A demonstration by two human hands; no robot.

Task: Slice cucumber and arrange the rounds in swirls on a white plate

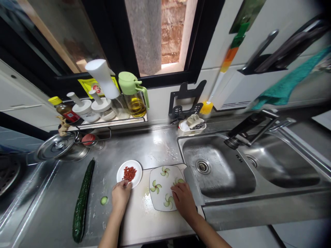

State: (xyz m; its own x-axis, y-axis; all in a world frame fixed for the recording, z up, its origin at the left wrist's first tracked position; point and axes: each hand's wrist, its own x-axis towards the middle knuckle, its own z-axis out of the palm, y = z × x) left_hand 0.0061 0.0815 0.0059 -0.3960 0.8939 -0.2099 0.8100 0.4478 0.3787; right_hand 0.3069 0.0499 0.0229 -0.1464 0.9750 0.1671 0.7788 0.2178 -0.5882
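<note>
My left hand (121, 196) is at the near edge of a small round white plate (138, 166), its fingertips pinched close to a heap of red goji berries (129, 173). Whatever is between those fingers is too small to make out. Over the right side of a squarish white plate (161, 193), my right hand (184, 199) has its fingers drawn together at a fan of cucumber slices (178, 181), partly covering it. Other pinwheels of cucumber slices (169, 201) lie on this plate; the left pinwheel (156, 186) has a red dot at its centre.
Under the plates is a pale cutting board (139, 220), with a knife blade (193, 186) at its right. A whole cucumber (83, 201) and a cucumber end (103, 200) lie left. The sink (217, 165) is right; a lidded pot (59, 146) and an oil jug (134, 96) stand behind.
</note>
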